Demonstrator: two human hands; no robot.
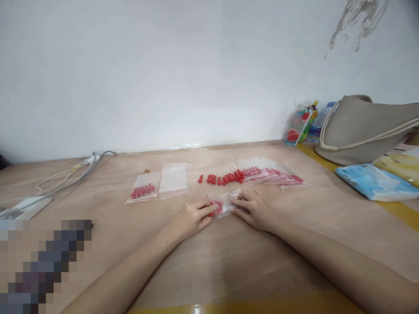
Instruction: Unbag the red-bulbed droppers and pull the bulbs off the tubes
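A clear zip bag (225,209) with red-bulbed droppers inside lies between my hands, close to the table surface. My left hand (196,216) is closed on its left end, at the red bulbs. My right hand (253,210) grips its right end between thumb and fingers. Just beyond them lies a row of loose glass droppers (225,179) with red rubber bulbs toward me. To their right, filled zip bags (268,173) overlap in a fanned pile. A stack of flat zip bags (174,179) lies to the left, beside another bag holding several droppers (143,191).
White and grey cables (70,174) run across the table's left side. At the back right, a drink bottle (301,124) leans by the wall, near a grey-beige bag (363,126) with cord handles. A blue-and-white packet (376,181) lies before it. Yellow tape (310,157) crosses the table.
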